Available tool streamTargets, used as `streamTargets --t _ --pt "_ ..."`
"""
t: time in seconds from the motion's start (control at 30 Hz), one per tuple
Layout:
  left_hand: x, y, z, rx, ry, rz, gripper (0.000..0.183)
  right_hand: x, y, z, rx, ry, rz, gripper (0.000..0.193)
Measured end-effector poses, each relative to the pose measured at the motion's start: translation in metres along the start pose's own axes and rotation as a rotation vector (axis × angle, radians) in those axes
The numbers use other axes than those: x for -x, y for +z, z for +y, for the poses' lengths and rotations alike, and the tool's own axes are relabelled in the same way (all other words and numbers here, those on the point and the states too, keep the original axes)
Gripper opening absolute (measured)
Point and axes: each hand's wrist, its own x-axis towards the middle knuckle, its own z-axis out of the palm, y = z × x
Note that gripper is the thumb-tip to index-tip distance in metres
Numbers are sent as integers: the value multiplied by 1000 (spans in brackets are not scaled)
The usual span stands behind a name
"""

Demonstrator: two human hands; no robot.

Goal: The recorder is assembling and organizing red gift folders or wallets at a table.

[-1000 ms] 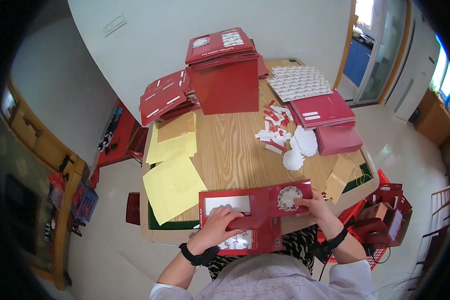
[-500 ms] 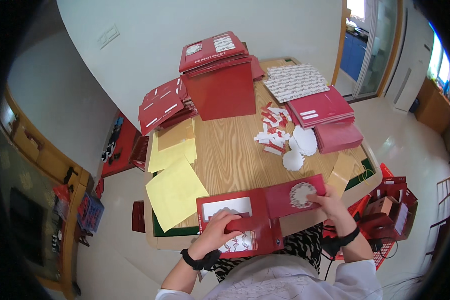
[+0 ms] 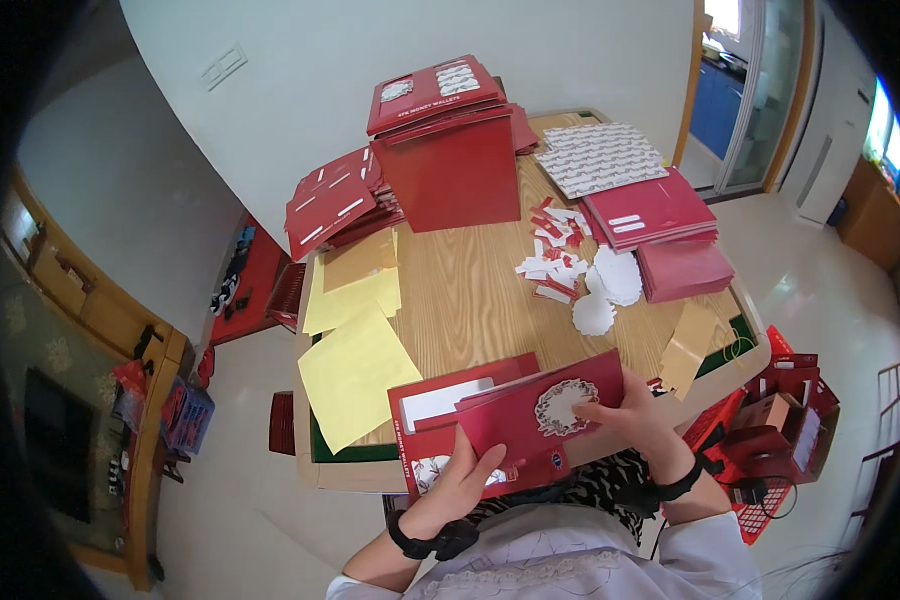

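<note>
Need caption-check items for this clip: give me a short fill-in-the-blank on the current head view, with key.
1. The ____ hand has its thumb on the round white ornament of the red card folder.
2. The large plain sheet just beyond the left hand is ____.
3. The tabletop shows a ____ grain.
4. The cabinet seen just left of the glass door is ____.

Missing words: right; yellow; wood; blue.

Sheets [image 3: 358, 380] lie left of the folder [image 3: 505, 418], paper scraps [image 3: 554, 268] behind it.
</note>
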Motion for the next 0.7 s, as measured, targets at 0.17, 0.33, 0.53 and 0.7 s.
streamTargets --t 0.17,0.33,0.53,0.7 --pt "0 -3 12 250 -127 29 39 0 9 -5 53 -48 -2 59" --pt "0 -8 14 435 -164 71 30 3 4 -6 -233 95 -102 58" --pt "3 -12 8 349 -119 28 32 -4 -7 8 -122 272 -232 37" --pt "4 -19 -1 -19 -79 55 38 -5 -12 10 -201 267 -68 32"
